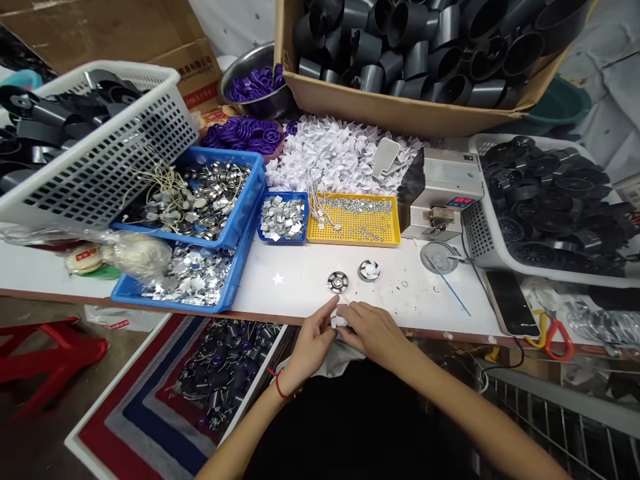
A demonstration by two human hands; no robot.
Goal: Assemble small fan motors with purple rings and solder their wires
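- Far left of the fingers, a white basket (113, 163) held dark cylindrical parts.
- Left of the fingers and beyond them, two stacked blue trays (227, 287) contained metal pieces; cords lay in the upper one.
- A small blue tray (283, 240) of flat pieces stood beyond and left of the fingers.
- Left hand (313, 341): thumb and fingers were closed on the left side of a white piece (339, 321).
- The white piece was between both hands, at the table's near edge.
- Just beyond the fingertips lay a dark round part (338, 283) with a silver centre.
- Farther beyond, a yellow tray (325, 238) held small metal items.
- Right hand (371, 329): fingers were bent together, clamped on the same piece.
- Near and beyond these fingers lay a white-bladed round part (369, 270).
- Well right of the fingers were a phone (512, 303) and red-handled scissors (559, 341).
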